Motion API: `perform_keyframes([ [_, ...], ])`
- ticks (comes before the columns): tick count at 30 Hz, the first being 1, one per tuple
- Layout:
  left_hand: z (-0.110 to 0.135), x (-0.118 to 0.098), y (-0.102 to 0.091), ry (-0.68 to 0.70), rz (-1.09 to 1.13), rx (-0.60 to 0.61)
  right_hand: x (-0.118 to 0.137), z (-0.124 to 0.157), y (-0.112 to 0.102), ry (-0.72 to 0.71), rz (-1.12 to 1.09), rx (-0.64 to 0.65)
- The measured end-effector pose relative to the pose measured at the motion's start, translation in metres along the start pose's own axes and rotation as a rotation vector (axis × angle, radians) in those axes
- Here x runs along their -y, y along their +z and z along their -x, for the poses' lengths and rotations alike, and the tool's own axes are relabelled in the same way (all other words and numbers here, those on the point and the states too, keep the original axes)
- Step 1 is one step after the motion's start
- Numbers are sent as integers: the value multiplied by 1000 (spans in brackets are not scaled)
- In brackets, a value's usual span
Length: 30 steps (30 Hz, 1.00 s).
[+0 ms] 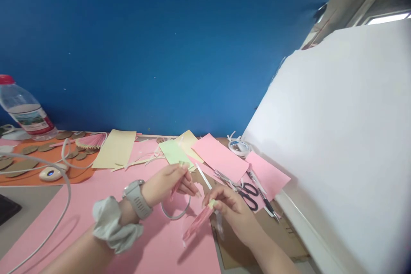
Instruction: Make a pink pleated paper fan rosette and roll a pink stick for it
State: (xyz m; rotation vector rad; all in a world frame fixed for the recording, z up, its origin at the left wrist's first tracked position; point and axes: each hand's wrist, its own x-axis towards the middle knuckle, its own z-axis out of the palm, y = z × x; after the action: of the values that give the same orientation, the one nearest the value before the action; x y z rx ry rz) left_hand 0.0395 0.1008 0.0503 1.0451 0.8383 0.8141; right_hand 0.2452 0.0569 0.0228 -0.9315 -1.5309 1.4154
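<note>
My left hand [170,184], with a grey watch and a scrunchie on the wrist, is closed in a pinch on a thin pink paper strip [176,186]. My right hand [231,209] pinches the top of a folded pink paper piece [197,222] that hangs down over a large pink sheet [144,239]. A loop of clear tape [175,214] lies between the two hands. The hands are a few centimetres apart above the pink sheet.
Black scissors [248,195] lie just right of my right hand. Pink, yellow and green paper sheets [173,152] lie behind. A tape roll [239,147], a white board [337,137], a mouse [51,173] with cable, a bottle [25,113] and cardboard discs [22,165] surround them.
</note>
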Motion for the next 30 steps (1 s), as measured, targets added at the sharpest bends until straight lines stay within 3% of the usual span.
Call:
perform_keyframes([
  [5,23,-38,7,180,-15,-52,3,7,18,227,-237,483],
  [8,25,-43,9,202,35,-26,-3,9,34,309,-206,733],
  [10,20,-38,9,164,77,-28,-6,10,42,328,-115,802],
  [17,7,-21,1,67,132,-51,-8,14,50,415,46,705],
  [23,22,-5,-13,-6,121,-57,-10,15,54,367,92,687],
  [27,30,20,-14,-43,154,-15,4,11,42,333,68,695],
  [30,29,34,-4,-51,188,24,18,9,23,244,-48,539],
])
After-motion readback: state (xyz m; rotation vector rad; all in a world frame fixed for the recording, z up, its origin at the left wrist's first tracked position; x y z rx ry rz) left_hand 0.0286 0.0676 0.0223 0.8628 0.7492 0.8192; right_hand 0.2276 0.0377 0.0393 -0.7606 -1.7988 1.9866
